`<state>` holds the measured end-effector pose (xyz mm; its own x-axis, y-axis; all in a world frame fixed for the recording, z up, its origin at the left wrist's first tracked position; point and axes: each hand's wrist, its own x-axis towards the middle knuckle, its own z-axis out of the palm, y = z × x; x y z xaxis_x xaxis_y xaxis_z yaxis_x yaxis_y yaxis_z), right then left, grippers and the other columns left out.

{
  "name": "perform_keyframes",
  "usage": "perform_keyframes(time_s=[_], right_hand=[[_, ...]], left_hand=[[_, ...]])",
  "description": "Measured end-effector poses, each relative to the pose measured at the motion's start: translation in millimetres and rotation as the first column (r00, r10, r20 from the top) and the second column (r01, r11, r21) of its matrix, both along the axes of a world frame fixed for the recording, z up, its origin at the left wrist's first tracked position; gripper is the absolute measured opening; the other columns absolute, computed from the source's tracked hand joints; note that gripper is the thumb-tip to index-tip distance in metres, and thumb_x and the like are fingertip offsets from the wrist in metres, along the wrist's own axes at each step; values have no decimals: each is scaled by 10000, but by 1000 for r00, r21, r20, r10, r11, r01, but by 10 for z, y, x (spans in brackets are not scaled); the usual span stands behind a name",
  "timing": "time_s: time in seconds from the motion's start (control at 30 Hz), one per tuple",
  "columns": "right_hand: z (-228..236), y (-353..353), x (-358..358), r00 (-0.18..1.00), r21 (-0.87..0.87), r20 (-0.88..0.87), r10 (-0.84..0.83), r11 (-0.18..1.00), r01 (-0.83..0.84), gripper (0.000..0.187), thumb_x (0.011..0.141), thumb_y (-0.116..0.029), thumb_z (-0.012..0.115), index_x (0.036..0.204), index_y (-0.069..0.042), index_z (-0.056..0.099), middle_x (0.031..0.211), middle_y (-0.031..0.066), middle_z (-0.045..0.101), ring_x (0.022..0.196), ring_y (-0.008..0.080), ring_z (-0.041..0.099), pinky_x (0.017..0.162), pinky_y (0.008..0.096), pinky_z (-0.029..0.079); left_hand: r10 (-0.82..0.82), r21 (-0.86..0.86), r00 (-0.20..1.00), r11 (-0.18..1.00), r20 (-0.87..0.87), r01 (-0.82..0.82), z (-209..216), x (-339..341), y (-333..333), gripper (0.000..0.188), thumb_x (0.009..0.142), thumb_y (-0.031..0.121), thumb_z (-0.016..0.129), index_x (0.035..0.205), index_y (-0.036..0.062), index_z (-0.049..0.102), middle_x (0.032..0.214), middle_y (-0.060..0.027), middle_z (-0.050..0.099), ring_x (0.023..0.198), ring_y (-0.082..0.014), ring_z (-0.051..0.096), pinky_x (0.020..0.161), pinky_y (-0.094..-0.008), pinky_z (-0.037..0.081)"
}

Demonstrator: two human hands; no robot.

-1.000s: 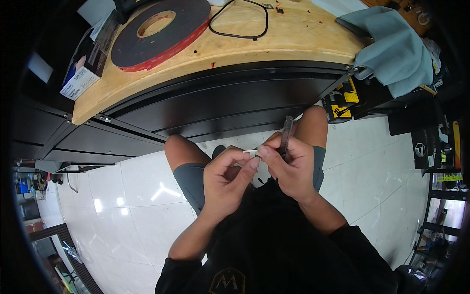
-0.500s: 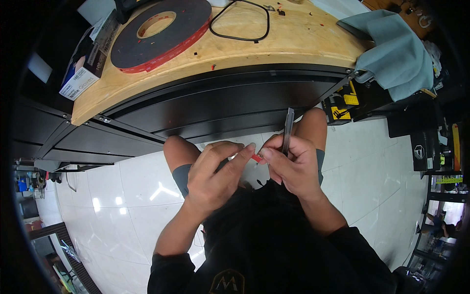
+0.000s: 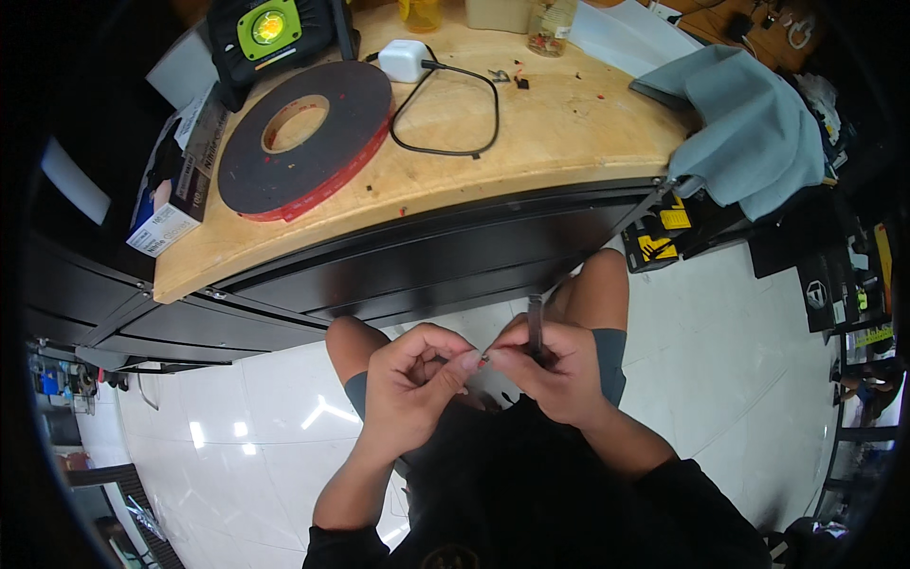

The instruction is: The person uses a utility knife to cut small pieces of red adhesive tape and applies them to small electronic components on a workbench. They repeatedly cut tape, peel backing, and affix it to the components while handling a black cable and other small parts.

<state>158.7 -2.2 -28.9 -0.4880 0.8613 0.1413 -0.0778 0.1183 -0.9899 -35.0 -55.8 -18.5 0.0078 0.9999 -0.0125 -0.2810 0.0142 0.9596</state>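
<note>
Above my lap, my left hand (image 3: pixel 412 384) and my right hand (image 3: pixel 555 375) meet at the fingertips. Pinched between them is a small piece of red tape (image 3: pixel 482 363), mostly covered by fingers and thumbs. My left thumb and index finger are closed on it, while the other fingers curl in. A slim dark grey tool, which looks like a utility knife (image 3: pixel 536 322), stands up out of my right hand, held against the palm side. Its lower end is hidden by the hand.
Ahead is a wooden workbench (image 3: pixel 531 175) with black drawers (image 3: pixel 455 242). On it are a large roll of red-edged grey tape (image 3: pixel 351 156), a glove box (image 3: pixel 175 213), a work light (image 3: pixel 270 28), a white charger (image 3: pixel 403 60) with black cable, a jar (image 3: pixel 550 28) and a grey cloth (image 3: pixel 749 123).
My view has tilted up, so more of the bench shows. My fingertips have come closer together, and less of the red tape is visible. The knife stays in my right hand.
</note>
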Motion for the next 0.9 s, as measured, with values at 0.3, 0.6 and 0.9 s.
perform_keyframes(time_s=[0.3, 0.6, 0.9], right_hand=[[-2, 132, 228, 994, -237, -105, 25, 970, -49, 336, 1031, -67, 576, 1354, 20, 602, 926, -2, 636, 846, 44, 551, 762, 210, 434], [-54, 368, 361, 993, -269, -116, 19, 962, -50, 299, 1022, -26, 553, 1306, 34, 626, 926, 26, 650, 858, 69, 572, 771, 223, 438], [-87, 566, 470, 981, -270, -191, -29, 963, -24, 410, 1011, 27, 507, 1406, -51, 430, 971, 86, 645, 806, 87, 575, 619, 213, 426]], left_hand=[[464, 481, 569, 867, -678, -134, 955, -531, 717, 90, 854, 61, 792, 915, 1, 765, 856, -72, 657, 786, -143, 611, 661, -269, 460], [412, 449, 214, 877, -886, 169, 1114, -532, 1452, 147, 816, 117, 809, 934, 30, 792, 829, -81, 562, 776, -229, 540, 689, -348, 434], [519, 534, 412, 841, -749, -89, 1165, -868, 1286, 101, 908, 68, 724, 950, -14, 765, 855, -89, 652, 822, -171, 620, 757, -286, 470]])
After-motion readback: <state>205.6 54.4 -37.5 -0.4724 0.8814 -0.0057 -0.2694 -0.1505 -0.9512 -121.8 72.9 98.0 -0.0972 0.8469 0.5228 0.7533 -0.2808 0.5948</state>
